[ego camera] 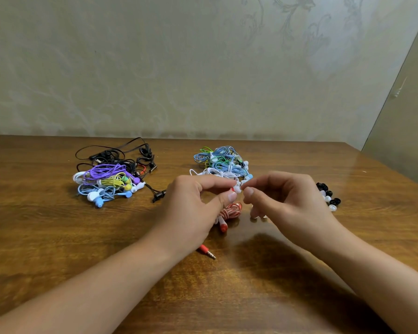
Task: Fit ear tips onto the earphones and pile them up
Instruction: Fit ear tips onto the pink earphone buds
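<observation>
Near the middle of the frame your left hand (191,208) is pinching a red and white earphone (234,189) between thumb and forefinger, and your right hand (285,203) is pinching a small white ear tip (239,189) against its end, so both hands are meeting there just above the wooden surface (58,237). The coiled red and white cable (232,210) is hanging under your left hand, and its red plug (206,251) is lying on the surface below your left wrist. In the left part of the frame a pile of mixed earphones (111,179), purple, yellow, blue and black, is lying. Behind your hands, above the centre, a second pile of blue, green and white earphones (223,162) is resting. At the right, beside your right hand, loose black and white ear tips (328,196) are lying in a small group.
</observation>
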